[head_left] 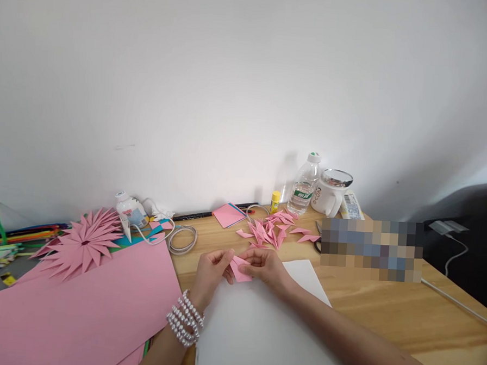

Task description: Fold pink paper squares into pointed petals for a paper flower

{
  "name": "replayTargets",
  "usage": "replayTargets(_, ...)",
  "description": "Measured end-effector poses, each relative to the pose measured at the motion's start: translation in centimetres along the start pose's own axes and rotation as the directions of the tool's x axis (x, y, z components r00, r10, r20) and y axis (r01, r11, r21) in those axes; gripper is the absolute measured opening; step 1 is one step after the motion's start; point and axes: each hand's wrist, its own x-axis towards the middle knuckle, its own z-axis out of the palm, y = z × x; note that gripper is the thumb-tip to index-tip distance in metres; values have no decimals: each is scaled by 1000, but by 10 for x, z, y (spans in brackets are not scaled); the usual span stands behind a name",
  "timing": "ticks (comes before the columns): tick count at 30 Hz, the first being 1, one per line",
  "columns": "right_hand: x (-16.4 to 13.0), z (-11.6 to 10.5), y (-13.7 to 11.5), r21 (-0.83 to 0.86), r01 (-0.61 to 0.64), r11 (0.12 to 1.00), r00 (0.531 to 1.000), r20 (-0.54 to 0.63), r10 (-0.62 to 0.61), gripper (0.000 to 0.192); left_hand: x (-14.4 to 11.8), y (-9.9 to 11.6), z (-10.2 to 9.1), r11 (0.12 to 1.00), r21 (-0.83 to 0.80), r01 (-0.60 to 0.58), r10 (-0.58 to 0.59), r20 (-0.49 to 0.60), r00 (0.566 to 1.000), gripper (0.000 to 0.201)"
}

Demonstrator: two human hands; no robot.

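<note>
A large paper sheet [82,305] lies on the counter [384,309], left of both hands. Behind them lie folded pieces [271,230]; a bottle [304,185] and mug [331,193] stand by the wall.

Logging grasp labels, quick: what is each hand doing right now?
Left hand: closed on the pink paper piece.
Right hand: closed on the same piece.
</note>
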Motion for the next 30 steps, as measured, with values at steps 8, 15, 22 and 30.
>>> replayTargets(8,1,-1,1,6,-7,1000,1000,24,7,39,0,-1,-1,998,-4,-59,59,-24,998,35)
replayTargets(15,2,0,2,6,14,1000,1000,-21,-14,30,-1,-1,1,997,31,-64,64,0,998,34)
replayTargets(22,2,-1,3,44,0,999,1000,-25,1,32,0,-5,0,997,47,-61,62,-11,998,35)
replayTargets(30,4,0,4,22,-3,1000,998,-64,5,35,1,-7,2,997,40,-63,64,-45,997,36)
